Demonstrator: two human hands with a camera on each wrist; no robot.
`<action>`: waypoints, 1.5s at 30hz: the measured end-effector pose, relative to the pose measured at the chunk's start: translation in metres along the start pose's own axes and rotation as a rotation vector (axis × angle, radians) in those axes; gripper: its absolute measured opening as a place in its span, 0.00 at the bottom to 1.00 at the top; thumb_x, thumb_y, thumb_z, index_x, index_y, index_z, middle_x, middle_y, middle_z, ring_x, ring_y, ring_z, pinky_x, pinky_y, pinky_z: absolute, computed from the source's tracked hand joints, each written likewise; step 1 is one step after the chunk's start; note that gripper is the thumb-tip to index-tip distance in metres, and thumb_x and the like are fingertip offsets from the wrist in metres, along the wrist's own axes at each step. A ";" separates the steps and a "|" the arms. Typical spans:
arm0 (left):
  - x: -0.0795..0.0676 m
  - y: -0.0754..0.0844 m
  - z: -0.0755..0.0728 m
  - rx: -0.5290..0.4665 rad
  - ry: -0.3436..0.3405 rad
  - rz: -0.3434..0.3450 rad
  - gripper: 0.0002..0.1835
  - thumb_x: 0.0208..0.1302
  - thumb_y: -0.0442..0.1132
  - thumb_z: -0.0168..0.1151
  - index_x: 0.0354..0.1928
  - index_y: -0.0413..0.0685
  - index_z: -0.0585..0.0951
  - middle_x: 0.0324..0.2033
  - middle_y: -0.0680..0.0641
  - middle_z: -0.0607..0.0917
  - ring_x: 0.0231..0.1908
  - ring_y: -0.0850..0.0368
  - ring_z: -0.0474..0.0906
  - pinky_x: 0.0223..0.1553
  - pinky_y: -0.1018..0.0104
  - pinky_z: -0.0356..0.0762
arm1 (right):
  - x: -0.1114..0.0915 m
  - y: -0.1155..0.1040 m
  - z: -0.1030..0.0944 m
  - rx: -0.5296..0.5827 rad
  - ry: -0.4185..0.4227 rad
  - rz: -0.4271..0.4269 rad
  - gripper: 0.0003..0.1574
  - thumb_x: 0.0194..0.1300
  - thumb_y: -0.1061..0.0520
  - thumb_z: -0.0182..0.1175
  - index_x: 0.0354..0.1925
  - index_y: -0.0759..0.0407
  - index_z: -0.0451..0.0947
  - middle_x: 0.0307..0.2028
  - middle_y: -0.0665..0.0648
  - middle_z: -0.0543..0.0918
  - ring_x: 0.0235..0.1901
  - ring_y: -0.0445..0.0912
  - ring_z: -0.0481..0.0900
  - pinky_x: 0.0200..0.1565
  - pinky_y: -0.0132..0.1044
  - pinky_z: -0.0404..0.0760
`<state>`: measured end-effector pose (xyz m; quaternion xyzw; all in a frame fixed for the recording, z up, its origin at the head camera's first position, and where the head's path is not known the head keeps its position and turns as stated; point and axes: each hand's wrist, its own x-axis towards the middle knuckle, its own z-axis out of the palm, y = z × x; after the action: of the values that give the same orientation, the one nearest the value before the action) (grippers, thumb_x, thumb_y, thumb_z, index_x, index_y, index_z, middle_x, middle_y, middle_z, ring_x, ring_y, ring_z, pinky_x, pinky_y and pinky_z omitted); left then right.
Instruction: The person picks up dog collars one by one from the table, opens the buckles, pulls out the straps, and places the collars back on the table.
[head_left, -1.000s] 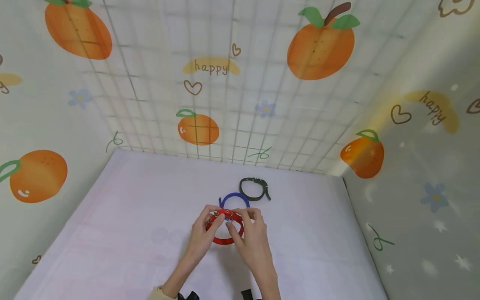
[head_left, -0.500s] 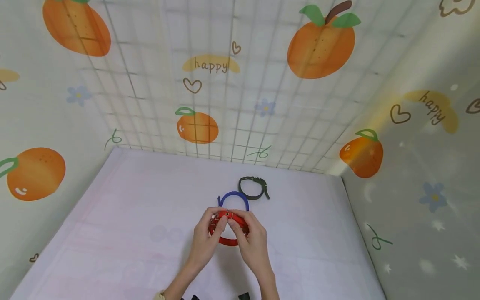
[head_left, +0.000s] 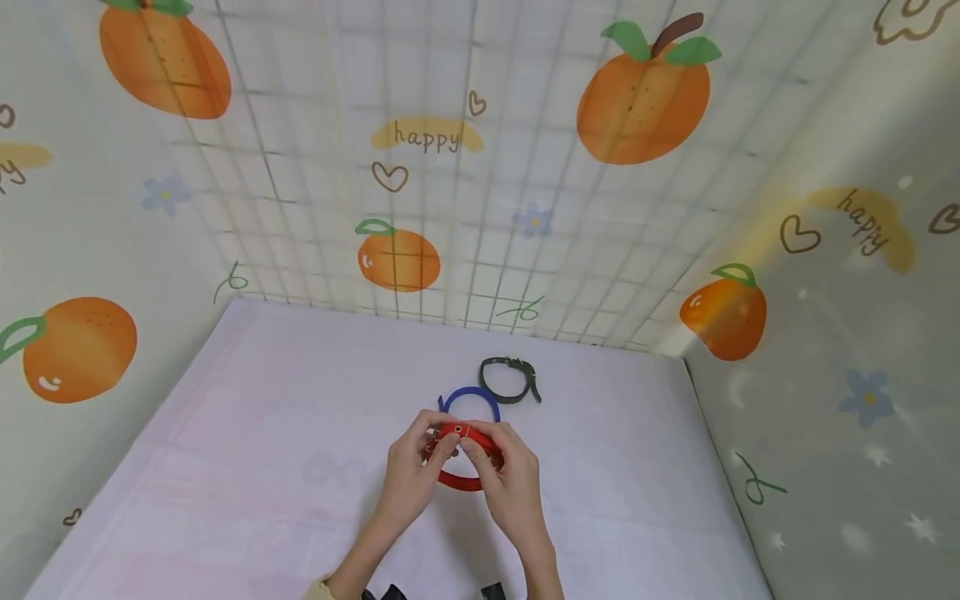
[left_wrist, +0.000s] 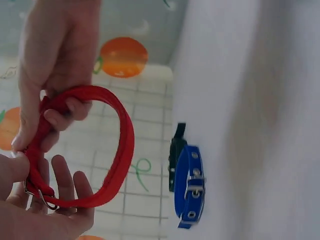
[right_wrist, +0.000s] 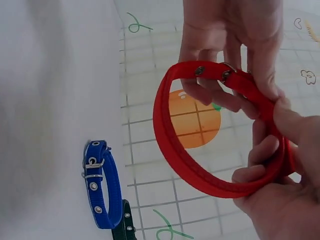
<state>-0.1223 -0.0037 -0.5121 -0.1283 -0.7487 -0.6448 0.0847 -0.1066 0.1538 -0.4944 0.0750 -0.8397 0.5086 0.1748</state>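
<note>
Both hands hold a red pet collar (head_left: pixel 461 482), bent into a loop, above the table. My left hand (head_left: pixel 408 471) pinches the strap between thumb and fingers near its metal buckle and ring, which show in the left wrist view. With thumb and curled fingers, my right hand (head_left: pixel 516 483) grips the strap just beside it, the thumb tips nearly meeting. Metal eyelets line the red strap (right_wrist: pixel 165 125) in the right wrist view. Fingers cover part of the fastening, so whether the strap end is through the buckle is hidden.
Just beyond the hands, a blue collar (head_left: pixel 474 392) stands on the white tabletop (head_left: pixel 300 400), buckled in a loop with metal eyelets. Behind it to the right lies a dark green collar (head_left: pixel 504 400), also looped. A patterned cloth over a wire grid (head_left: pixel 480 250) rises at the back.
My right hand has closed in on the red collar's strap, its thumb drawing up beside the left thumb. The collar has shifted slightly right. The blue and green collars stay put.
</note>
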 end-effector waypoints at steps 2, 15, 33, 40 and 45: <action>-0.001 0.002 0.000 -0.064 -0.014 -0.068 0.10 0.77 0.44 0.67 0.56 0.58 0.82 0.46 0.51 0.89 0.42 0.46 0.89 0.45 0.70 0.86 | -0.001 0.000 0.000 0.017 -0.004 0.009 0.14 0.69 0.52 0.74 0.53 0.43 0.88 0.40 0.45 0.86 0.34 0.39 0.79 0.36 0.27 0.83; -0.005 0.008 0.005 -0.353 0.006 -0.248 0.17 0.84 0.46 0.54 0.65 0.47 0.68 0.54 0.37 0.86 0.50 0.56 0.84 0.56 0.65 0.79 | 0.004 -0.001 -0.002 0.039 -0.008 -0.005 0.16 0.68 0.54 0.75 0.53 0.41 0.89 0.41 0.45 0.88 0.36 0.38 0.86 0.39 0.31 0.88; 0.003 0.006 -0.004 -0.120 -0.041 -0.024 0.10 0.79 0.39 0.63 0.58 0.50 0.81 0.45 0.43 0.88 0.38 0.61 0.86 0.43 0.67 0.89 | 0.006 -0.004 -0.005 0.007 -0.034 -0.038 0.16 0.65 0.51 0.77 0.51 0.45 0.92 0.40 0.47 0.91 0.34 0.38 0.81 0.35 0.28 0.83; 0.003 0.011 -0.002 -0.166 -0.016 -0.137 0.09 0.78 0.43 0.64 0.55 0.56 0.83 0.48 0.46 0.86 0.43 0.57 0.87 0.47 0.60 0.91 | 0.006 -0.003 -0.005 -0.006 -0.038 -0.036 0.15 0.67 0.50 0.76 0.52 0.44 0.91 0.40 0.46 0.90 0.33 0.38 0.79 0.34 0.28 0.79; 0.003 0.014 -0.002 -0.212 -0.004 -0.186 0.10 0.79 0.45 0.63 0.57 0.55 0.83 0.52 0.45 0.84 0.47 0.53 0.87 0.50 0.56 0.92 | 0.007 -0.002 -0.005 -0.007 -0.037 -0.038 0.14 0.69 0.49 0.75 0.52 0.42 0.90 0.39 0.45 0.90 0.33 0.38 0.78 0.34 0.28 0.78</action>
<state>-0.1210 -0.0032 -0.4977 -0.0680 -0.6852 -0.7252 0.0092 -0.1110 0.1575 -0.4882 0.0997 -0.8430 0.5009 0.1688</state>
